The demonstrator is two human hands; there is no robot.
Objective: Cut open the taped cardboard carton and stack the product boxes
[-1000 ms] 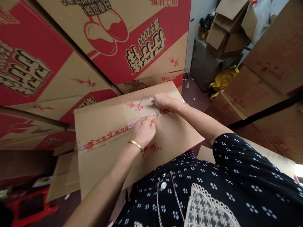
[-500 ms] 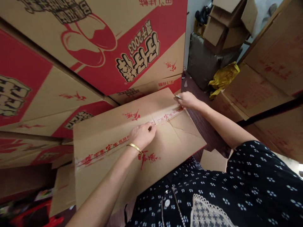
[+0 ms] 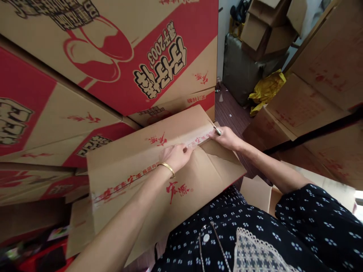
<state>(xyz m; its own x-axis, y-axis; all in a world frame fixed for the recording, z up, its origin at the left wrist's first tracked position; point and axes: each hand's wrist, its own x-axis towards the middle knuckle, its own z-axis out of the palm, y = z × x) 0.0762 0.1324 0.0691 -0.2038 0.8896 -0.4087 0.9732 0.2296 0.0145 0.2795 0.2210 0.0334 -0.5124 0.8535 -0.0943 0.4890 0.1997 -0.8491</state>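
Note:
A cardboard box [image 3: 127, 158] with red lettering lies tilted in front of my body. Along its top seam runs clear packing tape [image 3: 198, 140] with red print. My left hand [image 3: 177, 155], wearing a gold bangle, rests on the seam with fingers curled together; what they pinch, if anything, is hidden. At the box's right end my right hand [image 3: 225, 138] is closed around a small thin tool [image 3: 217, 131], like a small knife, beside the tape. Below the tape there, the creased flap [image 3: 224, 155] stands partly away from the seam.
Stacked red-and-tan cartons [image 3: 113, 56] rise directly behind the box. More cartons [image 3: 320, 94] stand at the right. A yellow plastic bag [image 3: 266, 90] lies near a grey covered bulk [image 3: 238, 68] with an open box [image 3: 269, 34] on it. A red container [image 3: 36, 260] is at lower left.
My right hand has moved down and slightly inward along the box's right end with the tool. The flap under the tape has parted wider. My left hand has slid slightly right.

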